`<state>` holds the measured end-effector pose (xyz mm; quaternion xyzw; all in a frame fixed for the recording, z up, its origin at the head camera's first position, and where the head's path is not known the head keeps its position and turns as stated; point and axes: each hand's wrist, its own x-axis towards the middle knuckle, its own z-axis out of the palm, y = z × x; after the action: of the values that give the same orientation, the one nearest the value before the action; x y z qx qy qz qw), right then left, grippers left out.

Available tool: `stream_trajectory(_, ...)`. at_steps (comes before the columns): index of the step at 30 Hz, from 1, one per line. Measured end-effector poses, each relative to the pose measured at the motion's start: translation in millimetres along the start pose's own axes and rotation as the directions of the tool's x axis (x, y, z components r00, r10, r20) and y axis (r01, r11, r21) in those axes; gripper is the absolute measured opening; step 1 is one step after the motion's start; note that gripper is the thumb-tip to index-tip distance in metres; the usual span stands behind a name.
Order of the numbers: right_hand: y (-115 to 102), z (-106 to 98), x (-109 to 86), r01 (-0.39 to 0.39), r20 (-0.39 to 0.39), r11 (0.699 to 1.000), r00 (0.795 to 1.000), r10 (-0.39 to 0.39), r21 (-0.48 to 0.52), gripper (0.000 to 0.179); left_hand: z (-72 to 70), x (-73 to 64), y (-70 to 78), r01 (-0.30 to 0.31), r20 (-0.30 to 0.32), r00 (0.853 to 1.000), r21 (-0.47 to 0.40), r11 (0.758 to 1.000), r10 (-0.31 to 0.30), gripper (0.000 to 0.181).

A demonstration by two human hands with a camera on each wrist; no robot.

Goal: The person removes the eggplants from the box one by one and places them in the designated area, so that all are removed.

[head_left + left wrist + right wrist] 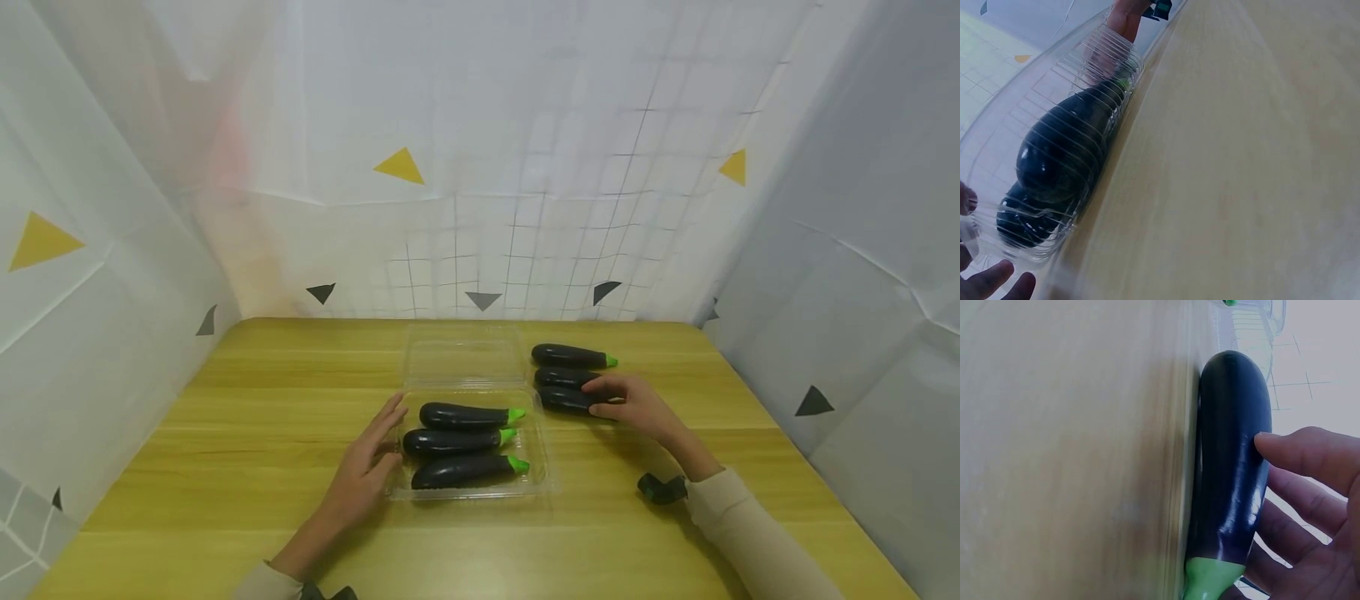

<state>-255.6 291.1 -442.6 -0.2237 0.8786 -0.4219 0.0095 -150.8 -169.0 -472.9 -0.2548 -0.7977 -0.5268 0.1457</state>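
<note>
Three dark eggplants (461, 443) with green stem ends lie side by side in a clear plastic clamshell box (540, 487). My left hand (363, 475) rests at the box's left side, its fingers extended along the rim. In the left wrist view, fingertips (994, 278) show beside the box's clear ribbed wall. To the right of the box, my right hand (633, 408) holds the nearest eggplant (564, 400) of another group of three. The right wrist view shows the thumb on that eggplant (1232, 450) and the other fingers behind it.
The box's clear lid (465, 354) is folded back on the wooden table (262, 433). Beyond the held eggplant lie a middle eggplant (555, 377) and a far one (570, 357). White sheeted walls (360, 250) border the table at the back and sides.
</note>
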Motion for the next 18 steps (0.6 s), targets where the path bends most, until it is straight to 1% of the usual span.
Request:
stream_trajectory(5, -0.2, -1.0, -1.5, -0.003, 0.009, 1.000, 1.000, 0.003, -0.003, 0.030, 0.0, 0.0, 0.1, -0.006, -0.004, 1.000, 0.002, 1.000, 0.006, 0.066)
stream_trajectory(12, 0.6, -1.9, -1.4, 0.015, 0.024, 0.998, 1.000, -0.016, 0.053, 0.033, 0.1, -0.2, 0.5, -0.017, -0.006, 1.000, 0.010, 1.000, 0.017, 0.066)
stream_trajectory(14, -1.6, -2.5, -1.6, 0.023, 0.022, 0.998, 0.999, -0.025, 0.052, 0.033, -0.1, -0.3, 0.8, -0.012, -0.005, 1.000, 0.006, 1.000, 0.012, 0.066)
stream_trajectory(18, -9.7, -3.7, -1.6, 0.037, 0.003, 0.999, 0.999, -0.037, 0.018, 0.032, -0.5, 0.5, 1.9, -0.011, -0.004, 1.000, 0.002, 1.000, 0.011, 0.065)
